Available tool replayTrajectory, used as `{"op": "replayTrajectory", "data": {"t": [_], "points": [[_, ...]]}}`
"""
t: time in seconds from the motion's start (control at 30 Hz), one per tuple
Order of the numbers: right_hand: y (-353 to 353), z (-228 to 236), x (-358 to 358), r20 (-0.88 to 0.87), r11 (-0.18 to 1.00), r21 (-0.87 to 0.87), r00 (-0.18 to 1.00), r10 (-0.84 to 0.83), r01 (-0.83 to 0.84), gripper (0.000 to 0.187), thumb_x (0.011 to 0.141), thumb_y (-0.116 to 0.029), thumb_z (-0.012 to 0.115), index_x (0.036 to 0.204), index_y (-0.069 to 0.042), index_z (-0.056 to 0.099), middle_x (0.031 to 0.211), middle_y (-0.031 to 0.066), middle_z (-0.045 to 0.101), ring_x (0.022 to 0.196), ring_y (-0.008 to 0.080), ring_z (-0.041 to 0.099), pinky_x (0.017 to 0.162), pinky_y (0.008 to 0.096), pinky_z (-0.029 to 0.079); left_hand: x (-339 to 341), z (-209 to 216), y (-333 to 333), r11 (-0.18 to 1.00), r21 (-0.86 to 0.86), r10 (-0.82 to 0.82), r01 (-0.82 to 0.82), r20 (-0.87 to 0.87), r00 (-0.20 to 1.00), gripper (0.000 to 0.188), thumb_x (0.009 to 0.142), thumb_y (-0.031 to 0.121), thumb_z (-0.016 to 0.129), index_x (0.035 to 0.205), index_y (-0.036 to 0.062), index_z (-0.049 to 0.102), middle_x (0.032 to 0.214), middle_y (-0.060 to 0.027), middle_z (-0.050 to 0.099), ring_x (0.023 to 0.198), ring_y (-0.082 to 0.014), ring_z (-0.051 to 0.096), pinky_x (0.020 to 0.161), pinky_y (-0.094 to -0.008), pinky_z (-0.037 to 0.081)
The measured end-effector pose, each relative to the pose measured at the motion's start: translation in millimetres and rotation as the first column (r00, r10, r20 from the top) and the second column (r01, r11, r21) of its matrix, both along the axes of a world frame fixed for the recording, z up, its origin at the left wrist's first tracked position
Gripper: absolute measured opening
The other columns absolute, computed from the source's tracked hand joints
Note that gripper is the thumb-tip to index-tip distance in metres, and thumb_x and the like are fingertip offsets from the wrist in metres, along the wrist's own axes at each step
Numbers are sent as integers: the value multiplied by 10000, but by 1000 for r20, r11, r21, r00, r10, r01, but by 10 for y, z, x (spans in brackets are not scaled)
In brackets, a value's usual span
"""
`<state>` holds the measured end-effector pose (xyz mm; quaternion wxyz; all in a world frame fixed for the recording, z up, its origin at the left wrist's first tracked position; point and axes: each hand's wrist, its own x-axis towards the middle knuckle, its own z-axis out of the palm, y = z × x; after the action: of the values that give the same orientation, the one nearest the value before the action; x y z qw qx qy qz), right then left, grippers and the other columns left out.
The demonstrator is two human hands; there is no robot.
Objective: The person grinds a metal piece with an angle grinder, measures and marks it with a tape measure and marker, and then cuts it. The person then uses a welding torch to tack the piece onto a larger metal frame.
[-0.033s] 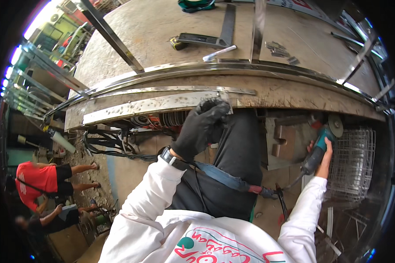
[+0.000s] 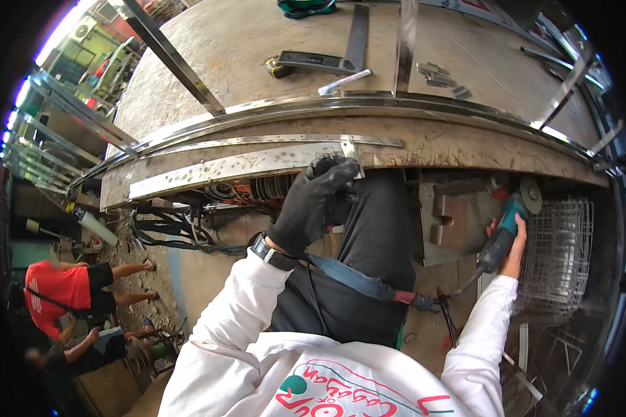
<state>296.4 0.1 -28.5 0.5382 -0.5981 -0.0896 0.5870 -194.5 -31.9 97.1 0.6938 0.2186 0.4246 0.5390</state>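
Observation:
My left hand (image 2: 313, 201), in a black glove, is closed at the bench's near edge. Its fingers pinch a small shiny metal piece (image 2: 349, 150) by the right end of a long flat metal strip (image 2: 236, 165). The glove hides part of that piece. Out to the right, my bare right hand (image 2: 515, 240) is wrapped round a teal and dark angle grinder (image 2: 502, 233). The grinder's disc (image 2: 531, 194) points away from me, beside the bench edge, touching nothing that I can see. Whether it spins I cannot tell.
A steel tube frame (image 2: 292, 105) lies across the wooden bench (image 2: 257, 31). Beyond it are a square (image 2: 351, 52), tape measure (image 2: 278, 67), marker (image 2: 344, 82) and small metal pieces (image 2: 435, 74). Wire racks (image 2: 556, 257) stand right; a person in red (image 2: 55, 295) is left.
My left hand has shifted very slightly, with the small metal piece still in its fingers. The right hand keeps its hold on the grinder.

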Motion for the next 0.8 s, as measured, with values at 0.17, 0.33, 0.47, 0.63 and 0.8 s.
{"op": "replayTrajectory", "data": {"t": [0.17,0.33,0.47,0.63,0.8], "points": [[-11,-99,292,-97,998,46,994,43,-39,723,854,-430,861,1291,58,555,1061,189,703,882,275,732,966,445,623,-85,78,-44,993,95,-78,66,122,989,226,1036,237,730,1180,77,663,910,-11,661,742,-92,644,637,-238,534],[80,-64,60,-15,996,81,999,-32,33,769,832,-390,870,1353,46,511,1089,195,682,943,290,733,985,419,617,-142,152,-86,999,47,-20,18,43,999,238,1058,251,702,1211,71,677,902,3,671,775,-81,637,677,-228,524],[149,-16,131,80,1000,18,997,23,-25,623,804,-389,867,1224,-9,607,1001,145,694,857,268,726,830,399,623,-190,188,-142,991,133,26,-9,-127,992,262,1050,261,729,1206,50,708,908,2,686,795,-77,642,708,-231,529],[255,4,146,238,998,-52,971,34,-22,514,796,-386,876,1144,-68,674,998,112,684,834,264,691,752,416,592,-200,243,-147,995,95,48,-39,-91,995,259,1058,278,721,1152,37,730,915,3,684,804,-78,641,720,-243,530],[272,153,19,213,992,-119,975,64,-40,517,774,-385,906,1140,-81,704,1010,91,679,822,251,679,765,409,587,-252,278,-188,997,72,11,-4,-85,996,230,1065,250,697,1183,54,698,879,5,654,766,-95,627,704,-253,537]]}}
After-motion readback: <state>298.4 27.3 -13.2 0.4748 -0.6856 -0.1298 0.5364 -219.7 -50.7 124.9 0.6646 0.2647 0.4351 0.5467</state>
